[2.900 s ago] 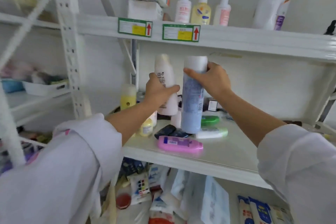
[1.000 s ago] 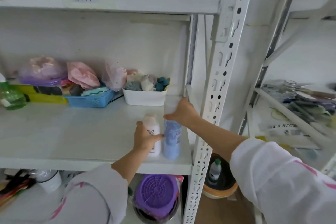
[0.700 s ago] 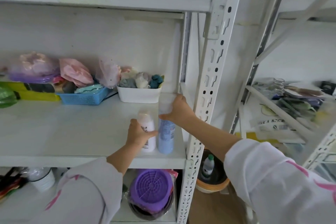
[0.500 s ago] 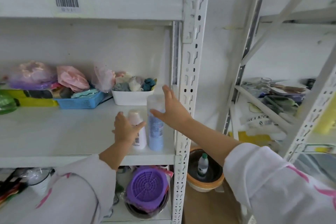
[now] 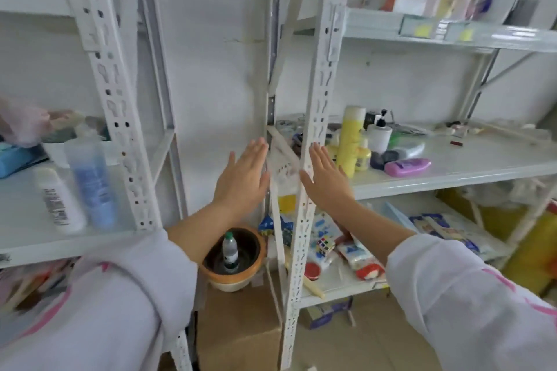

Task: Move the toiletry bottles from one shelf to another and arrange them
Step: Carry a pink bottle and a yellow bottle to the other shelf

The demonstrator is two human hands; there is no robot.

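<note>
A small white bottle (image 5: 58,200) and a tall blue bottle (image 5: 92,179) stand side by side on the left shelf (image 5: 27,241), near its right post. My left hand (image 5: 242,177) and my right hand (image 5: 325,177) are both empty, fingers flat and apart, in the gap between the two racks. On the right shelf (image 5: 458,164) stand a tall yellow bottle (image 5: 349,140), a small yellow bottle (image 5: 361,156) and a white pump bottle (image 5: 379,135). A pink bottle (image 5: 407,166) lies flat near the front edge.
Perforated white posts (image 5: 316,129) rise between the racks, just left of my right hand. A brown bowl holding a small bottle (image 5: 230,256) sits on the floor between them. Packets and a puzzle cube (image 5: 325,245) crowd the lower right shelf. Boxes (image 5: 422,0) sit on the top right shelf.
Both hands have let go of the white and blue bottles, which now stand on the left shelf. My hands and my view have swung right toward the right rack.
</note>
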